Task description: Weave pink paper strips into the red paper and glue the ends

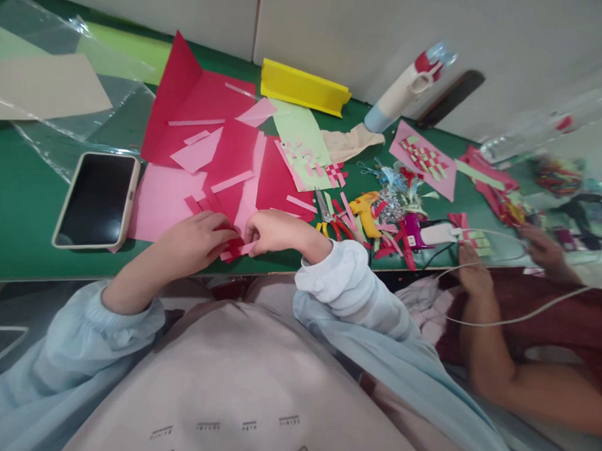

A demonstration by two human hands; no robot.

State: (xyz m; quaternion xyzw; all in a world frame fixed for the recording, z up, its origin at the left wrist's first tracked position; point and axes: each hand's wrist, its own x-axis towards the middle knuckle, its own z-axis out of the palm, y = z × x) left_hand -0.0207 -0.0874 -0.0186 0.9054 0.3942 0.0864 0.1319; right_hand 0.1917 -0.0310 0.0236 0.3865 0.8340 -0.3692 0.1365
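Left hand [196, 238]: was curled, its fingertips pinched on the paper strips [235, 248].
Strips: red and pink, were held between both hands at the near edge of the green table [25, 203].
Right hand [276, 231]: was nearly closed, the strips' other side gripped.
Scissors [325, 216]: were laid just beside.

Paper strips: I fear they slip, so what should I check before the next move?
1. The right hand pinches the paper strips: ok.
2. The left hand lies on them; its grip: cannot tell.
3. Strips supported on the green table: ok.
4. The phone lies apart from both hands: ok.
5. The yellow glue gun lies apart from the right hand: ok.
6. Strips aligned under the fingers: cannot tell.
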